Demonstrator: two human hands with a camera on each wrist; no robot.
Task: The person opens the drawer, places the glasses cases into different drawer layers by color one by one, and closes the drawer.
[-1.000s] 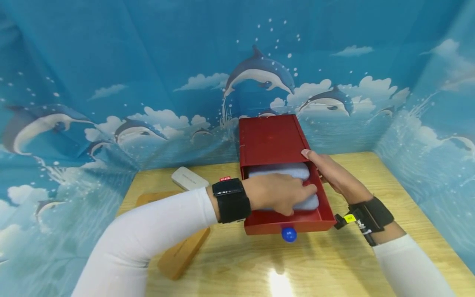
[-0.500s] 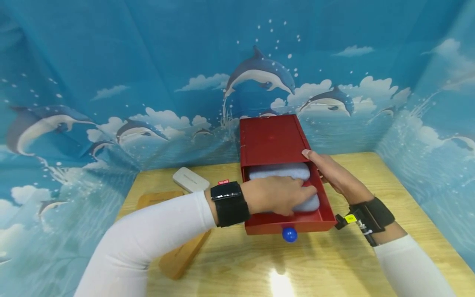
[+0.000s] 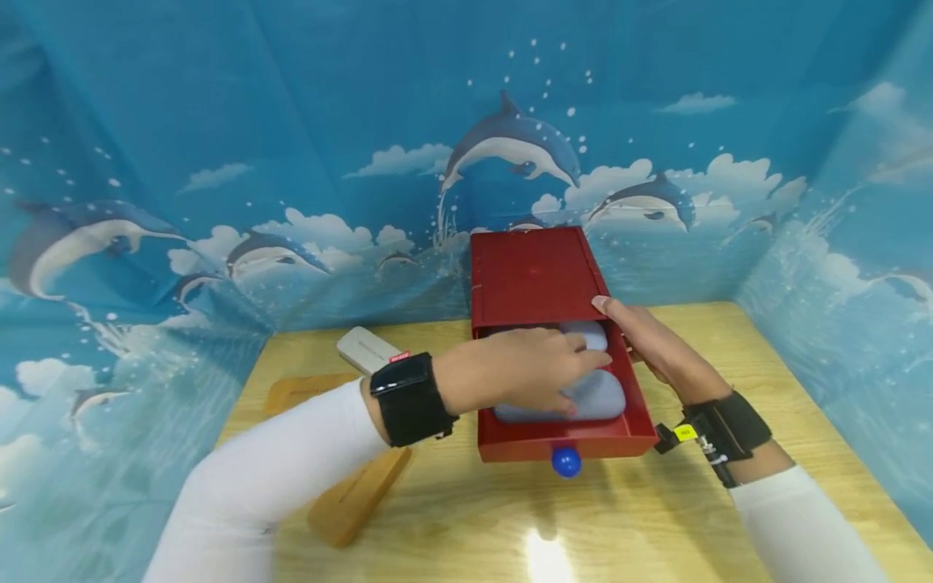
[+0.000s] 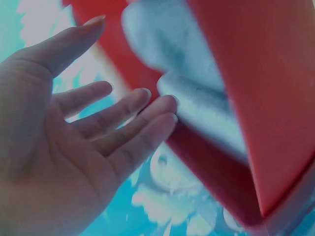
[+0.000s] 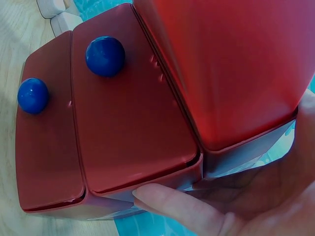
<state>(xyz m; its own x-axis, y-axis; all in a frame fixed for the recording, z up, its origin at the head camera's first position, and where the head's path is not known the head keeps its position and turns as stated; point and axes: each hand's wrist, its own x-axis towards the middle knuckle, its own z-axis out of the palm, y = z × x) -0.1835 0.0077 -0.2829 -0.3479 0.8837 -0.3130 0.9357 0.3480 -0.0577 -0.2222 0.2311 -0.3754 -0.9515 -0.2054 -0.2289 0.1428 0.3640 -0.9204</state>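
A red drawer cabinet [image 3: 535,279] stands at the table's back, its top drawer [image 3: 521,449] pulled out by a blue knob's side. Two rounded grey-blue cases lie in that drawer: the near case [image 3: 601,395], and the far case [image 3: 585,332] partly under the cabinet top. Over them hovers my left hand [image 3: 525,368], covering part of both; the left wrist view shows its fingers spread and its palm bare. My right hand [image 3: 656,344] braces the cabinet's right side, thumb at the top edge. In the right wrist view, one finger [image 5: 172,204] extends along the side by the lower drawers.
Left of the cabinet lie a white case [image 3: 364,350] and an orange-brown piece [image 3: 357,502], partly hidden under my left arm. Lower closed drawers carry blue knobs [image 5: 106,56]. A dolphin-print curtain [image 3: 364,202] surrounds the wooden table [image 3: 452,534].
My left hand has let go of the near case, spread its fingers and drawn back slightly left. More of that case shows. The right hand keeps its place.
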